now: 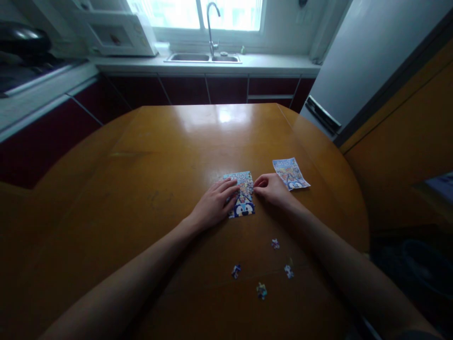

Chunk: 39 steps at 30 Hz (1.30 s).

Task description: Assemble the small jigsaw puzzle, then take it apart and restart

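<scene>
A mostly assembled jigsaw puzzle (245, 198) lies on the wooden table, with a blue cartoon face along its near edge. My left hand (216, 200) rests on its left side, fingers stretched out over the pieces. At the puzzle's right edge, my right hand (271, 189) is closed in a pinch, fingertips touching or very near that edge. Whatever sits between those fingertips is hidden. Several loose puzzle pieces lie nearer to me: a pinkish one (275, 243), a dark blue one (236, 271), a pale one (289, 271) and a yellow-green one (261, 291).
A creased reference picture sheet (292, 174) with the same design lies just beyond my right hand. The large rounded table (170, 141) fills the middle. Behind it stand a counter with a sink (191, 57), a faucet (211, 28) and, at right, a fridge (364, 61).
</scene>
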{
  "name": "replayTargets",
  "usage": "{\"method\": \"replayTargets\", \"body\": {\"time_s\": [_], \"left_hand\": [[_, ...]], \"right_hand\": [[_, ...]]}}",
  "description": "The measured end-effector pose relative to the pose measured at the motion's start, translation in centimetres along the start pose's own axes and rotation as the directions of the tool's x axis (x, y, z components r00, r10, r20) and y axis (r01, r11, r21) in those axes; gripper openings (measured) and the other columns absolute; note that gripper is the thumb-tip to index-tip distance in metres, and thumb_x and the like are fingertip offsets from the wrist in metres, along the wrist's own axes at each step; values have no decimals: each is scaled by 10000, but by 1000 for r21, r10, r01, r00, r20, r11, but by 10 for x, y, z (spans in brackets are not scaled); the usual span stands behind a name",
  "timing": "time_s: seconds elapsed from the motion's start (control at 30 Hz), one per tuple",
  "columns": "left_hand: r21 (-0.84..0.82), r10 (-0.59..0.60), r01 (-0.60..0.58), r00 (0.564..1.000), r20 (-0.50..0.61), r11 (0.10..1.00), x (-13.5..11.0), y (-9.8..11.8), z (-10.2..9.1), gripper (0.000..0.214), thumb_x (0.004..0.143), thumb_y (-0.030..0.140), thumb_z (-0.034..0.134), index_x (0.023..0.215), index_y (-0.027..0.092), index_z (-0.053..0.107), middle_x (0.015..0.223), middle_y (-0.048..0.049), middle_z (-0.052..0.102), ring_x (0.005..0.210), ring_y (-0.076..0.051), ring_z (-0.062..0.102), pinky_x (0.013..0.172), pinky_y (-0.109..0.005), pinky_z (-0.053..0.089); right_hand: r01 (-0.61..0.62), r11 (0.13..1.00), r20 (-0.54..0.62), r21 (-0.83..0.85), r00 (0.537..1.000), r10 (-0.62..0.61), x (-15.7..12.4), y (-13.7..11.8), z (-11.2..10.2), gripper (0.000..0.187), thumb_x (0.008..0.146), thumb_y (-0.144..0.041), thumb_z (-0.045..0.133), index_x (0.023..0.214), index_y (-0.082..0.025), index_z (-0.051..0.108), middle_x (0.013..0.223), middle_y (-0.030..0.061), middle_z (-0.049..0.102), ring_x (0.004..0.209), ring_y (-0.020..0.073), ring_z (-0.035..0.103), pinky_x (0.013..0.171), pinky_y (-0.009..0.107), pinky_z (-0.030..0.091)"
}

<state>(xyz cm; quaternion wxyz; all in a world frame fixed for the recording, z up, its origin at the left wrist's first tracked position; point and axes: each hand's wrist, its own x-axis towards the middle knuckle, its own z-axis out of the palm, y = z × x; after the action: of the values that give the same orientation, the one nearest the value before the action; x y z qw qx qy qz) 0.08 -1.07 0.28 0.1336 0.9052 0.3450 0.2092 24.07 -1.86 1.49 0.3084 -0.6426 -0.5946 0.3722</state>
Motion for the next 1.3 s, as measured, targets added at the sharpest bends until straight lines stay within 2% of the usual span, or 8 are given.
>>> {"method": "replayTargets", "body": {"time_s": [0.33, 0.53, 0.7, 0.8, 0.93, 1.1, 1.3], "left_hand": [[-1, 7, -7, 1000, 4, 1000, 0, -1, 1, 346, 1028, 326, 492, 1342, 242, 609, 1481, -60, 561, 1421, -256, 461, 1212, -540, 361], [-19, 12, -13, 1000, -6, 1000, 1, 0, 0, 341, 1025, 316, 497, 1341, 246, 605, 1476, -57, 565, 1416, -251, 468, 1207, -543, 370], [-7, 0, 0, 1000, 0, 1000, 1, 0, 0, 342, 1029, 327, 493, 1332, 231, 617, 1481, -64, 560, 1418, -252, 466, 1218, -522, 360], [-5, 0, 0, 1000, 2, 1000, 0, 0, 0, 349, 1031, 332, 490, 1337, 224, 618, 1485, -70, 557, 1421, -256, 462, 1221, -518, 354], [-19, 3, -3, 1000, 0, 1000, 0, 0, 0, 351, 1030, 335, 491, 1346, 239, 611, 1481, -64, 562, 1422, -257, 462, 1211, -526, 367], [-4, -2, 2, 1000, 7, 1000, 0, 2, -2, 348, 1029, 320, 493, 1342, 225, 613, 1481, -67, 561, 1419, -253, 466, 1213, -510, 370], [-2, 5, -5, 1000, 7, 1000, 0, 1, -1, 348, 1032, 313, 488, 1348, 228, 606, 1482, -60, 560, 1418, -252, 464, 1210, -519, 373]], "right_hand": [[-37, 999, 6, 18, 999, 37, 1, -2, -2, 64, 725, -95, 731, 780, -116, 705, 713, 80, 729, 608, 160, 645, 540, 249, 468], [28, 985, -75, -171, 996, -41, 0, -3, 2, 84, 694, -133, 777, 715, -150, 697, 699, 46, 710, 639, 147, 630, 570, 244, 448], [18, 997, -76, -70, 997, -24, -1, 0, -7, 14, 763, -150, 707, 756, -139, 712, 690, 50, 710, 608, 147, 625, 569, 251, 459], [46, 997, -102, -67, 993, -53, -6, 5, -17, 114, 796, -126, 631, 809, -131, 743, 712, 58, 728, 625, 160, 640, 610, 270, 487], [136, 983, -21, -126, 990, -139, -17, 7, -22, 197, 820, -105, 601, 875, -156, 783, 833, 70, 777, 729, 187, 686, 722, 308, 525], [215, 949, 46, -228, 977, -210, -27, -1, -13, 219, 877, -129, 605, 923, -206, 804, 970, 73, 791, 898, 223, 711, 872, 360, 529], [219, 884, 98, -413, 976, -196, -30, -11, -9, 230, 918, -177, 588, 949, -222, 812, 989, 76, 785, 916, 234, 710, 872, 357, 525]]}}
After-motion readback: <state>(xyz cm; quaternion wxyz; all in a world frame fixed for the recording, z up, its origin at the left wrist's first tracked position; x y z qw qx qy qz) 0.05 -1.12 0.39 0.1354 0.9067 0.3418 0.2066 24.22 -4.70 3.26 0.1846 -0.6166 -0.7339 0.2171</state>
